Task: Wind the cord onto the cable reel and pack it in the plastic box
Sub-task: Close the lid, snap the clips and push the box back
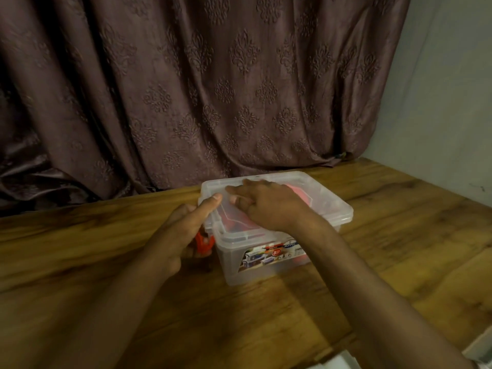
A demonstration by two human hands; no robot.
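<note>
A clear plastic box (pixel 266 265) with a printed label stands on the wooden table (pixel 346 302), its clear lid (pixel 314 193) on top. Something red and pink, the cable reel (pixel 295 189), shows blurred through the lid and walls. My right hand (pixel 269 206) lies flat on the lid with fingers spread. My left hand (pixel 183 230) grips the box's left end, thumb pressed on the lid's corner, fingers curled around the orange-red latch (pixel 203 242) on that side.
A brown patterned curtain (pixel 186 89) hangs right behind the box. A pale wall (pixel 439 115) closes off the right side. Something white (pixel 343 362) shows at the table's near edge, bottom right.
</note>
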